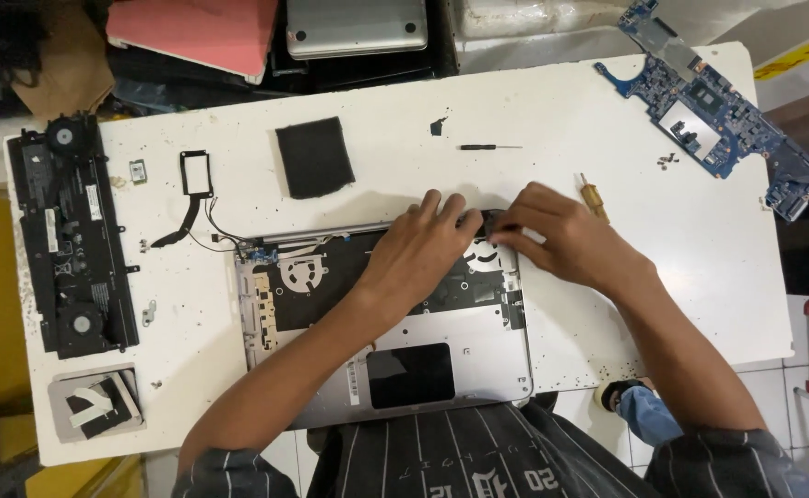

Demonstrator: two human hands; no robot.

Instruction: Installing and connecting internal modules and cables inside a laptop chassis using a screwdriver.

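Both hands, left [418, 254] and right [561, 235], pinch a black part [489, 221] on the laptop shell [441, 346]; tugging could tear it

Both hands cover the upper middle of the opened laptop shell [441, 346], so what the fingers pinch at its hinge edge stays unseen; the blue circuit board [718, 111] runs off the top and right edges, and specks of screws [667, 161] are too small to tell

One head-worn camera looks almost straight down from above the person onto the white worktop [552, 101], near enough that it fills the frame.
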